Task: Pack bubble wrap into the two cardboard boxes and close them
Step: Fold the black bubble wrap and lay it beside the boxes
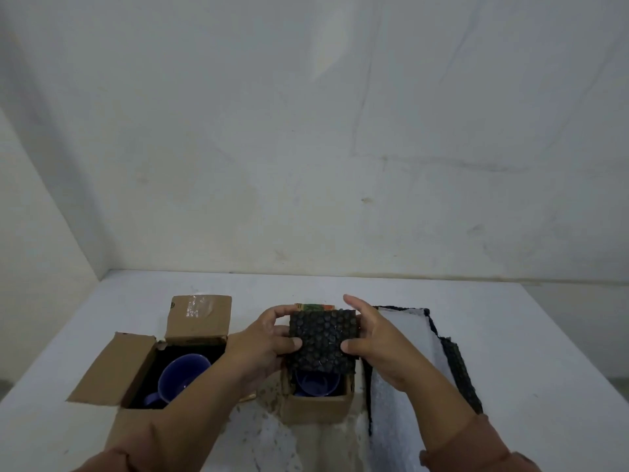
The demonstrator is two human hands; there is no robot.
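A square piece of black bubble wrap (321,340) is held flat over the small cardboard box (316,408) in the middle of the table. My left hand (262,342) grips its left edge and my right hand (371,338) grips its right edge, thumbs on top. Under the wrap a blue mug (316,383) shows inside that box. To the left stands a larger open cardboard box (136,366) with its flaps spread, holding another blue mug (182,376) on a dark lining.
A sheet of white foam with a black edge (401,369) lies to the right of the small box, and a strip of black bubble wrap (459,373) lies on its far side. The white table (527,335) meets a white wall behind.
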